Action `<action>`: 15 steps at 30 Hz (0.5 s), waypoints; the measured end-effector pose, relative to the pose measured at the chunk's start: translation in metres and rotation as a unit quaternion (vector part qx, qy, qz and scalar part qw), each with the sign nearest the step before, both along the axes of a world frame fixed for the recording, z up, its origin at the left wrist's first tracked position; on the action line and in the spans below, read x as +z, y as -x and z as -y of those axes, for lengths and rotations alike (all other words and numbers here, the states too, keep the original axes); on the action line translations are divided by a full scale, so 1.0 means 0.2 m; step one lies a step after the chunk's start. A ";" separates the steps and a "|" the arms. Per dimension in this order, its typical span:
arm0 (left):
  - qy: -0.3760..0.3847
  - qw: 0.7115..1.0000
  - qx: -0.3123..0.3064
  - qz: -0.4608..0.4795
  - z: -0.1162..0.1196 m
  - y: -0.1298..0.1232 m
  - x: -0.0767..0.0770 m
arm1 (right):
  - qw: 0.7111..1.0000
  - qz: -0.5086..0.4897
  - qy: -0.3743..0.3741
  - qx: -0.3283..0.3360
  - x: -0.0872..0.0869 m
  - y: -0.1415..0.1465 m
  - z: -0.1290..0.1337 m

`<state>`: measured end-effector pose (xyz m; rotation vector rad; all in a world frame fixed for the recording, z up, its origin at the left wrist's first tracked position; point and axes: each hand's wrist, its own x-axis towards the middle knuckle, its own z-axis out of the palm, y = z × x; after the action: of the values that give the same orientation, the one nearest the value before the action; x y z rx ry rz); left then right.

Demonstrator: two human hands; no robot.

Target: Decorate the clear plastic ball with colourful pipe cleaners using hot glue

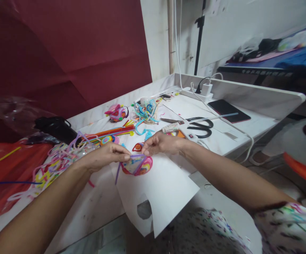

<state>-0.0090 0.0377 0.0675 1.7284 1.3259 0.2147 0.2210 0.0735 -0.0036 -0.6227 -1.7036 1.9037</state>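
Observation:
A round piece of pink, orange and white coiled strips [145, 166] lies on a white paper sheet [169, 187] at the table's front edge. Across its top runs a purple fuzzy strip [137, 155], one end hanging down on the left. My left hand [106, 155] pinches this strip near its left part. The thumb and fingers of my right hand [159, 144] are closed on the strip at the right. Just behind the fingers sits a small red and orange teardrop shape [137, 147].
Scissors [200, 127], a power strip [197, 94] and a dark tablet [229, 110] are at the right. Bundled coloured strips [110, 132], a tangled heap [54, 158] and a black tool [54, 128] lie left. A coiled ball [117, 113] sits at the back.

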 end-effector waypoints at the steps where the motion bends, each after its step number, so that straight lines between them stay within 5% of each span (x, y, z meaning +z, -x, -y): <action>1: 0.000 1.000 0.001 0.001 0.00 0.00 0.00 | 1.000 0.000 -0.004 0.002 0.00 0.00 0.00; 6: -0.008 1.000 0.003 0.000 0.00 0.01 0.00 | 0.998 0.001 -0.054 -0.018 0.02 -0.04 0.00; 15: -0.063 0.998 0.026 -0.010 0.00 0.01 0.02 | 0.954 0.035 -0.163 -0.251 0.02 -0.23 0.05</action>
<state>-0.0110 0.0378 0.0718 1.8049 1.3996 0.3171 0.2664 0.0633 0.0004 -0.8945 -1.6509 1.2318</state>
